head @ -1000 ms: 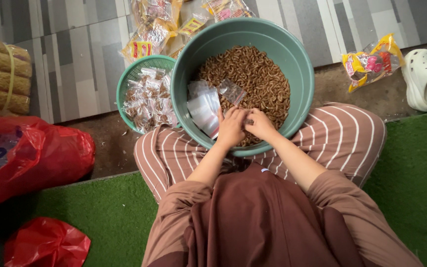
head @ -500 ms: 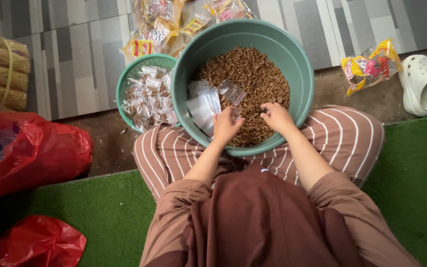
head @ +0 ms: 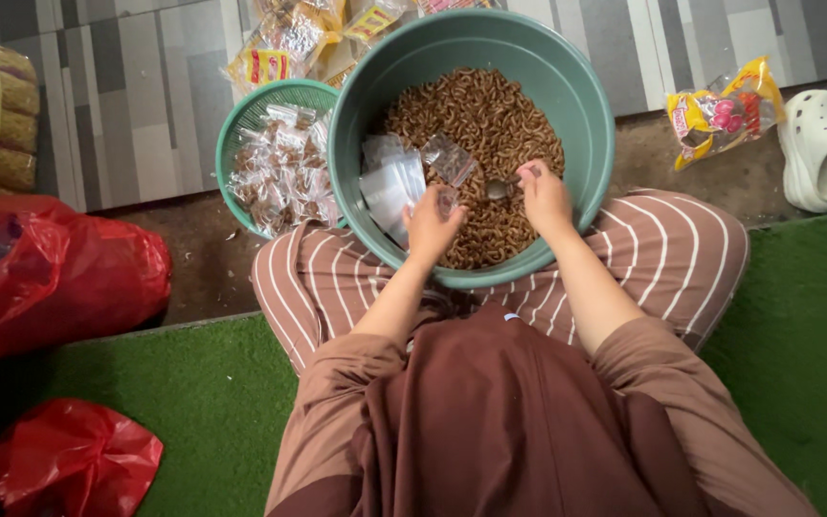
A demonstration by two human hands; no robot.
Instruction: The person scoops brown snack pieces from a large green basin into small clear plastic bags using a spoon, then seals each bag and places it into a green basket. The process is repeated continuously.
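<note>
left hand [head: 430, 222]: pinching a small clear bag [head: 446, 201] by its top, mouth facing up, right over the near side of the big green tub [head: 593, 115]

right hand [head: 545, 194]: closed round a little spoon [head: 502, 189], I think; it's small and half hidden by my fingers

which way: the bag sits just left of the spoon, close by, and the spoon's handle runs roughly left-right, bowl end toward the bag

nearer hand: right one's doing the scooping side, left just holds

snack: brown curly bits [head: 490, 115] fill the tub, right under both hands

arms: both forearms reach forward over my striped knees, wrists dipped into the tub

spare bags [head: 391, 182]: empty stack leaning on the tub's left wall

done ones: small green basket [head: 241, 124], touching the tub's left side
</note>
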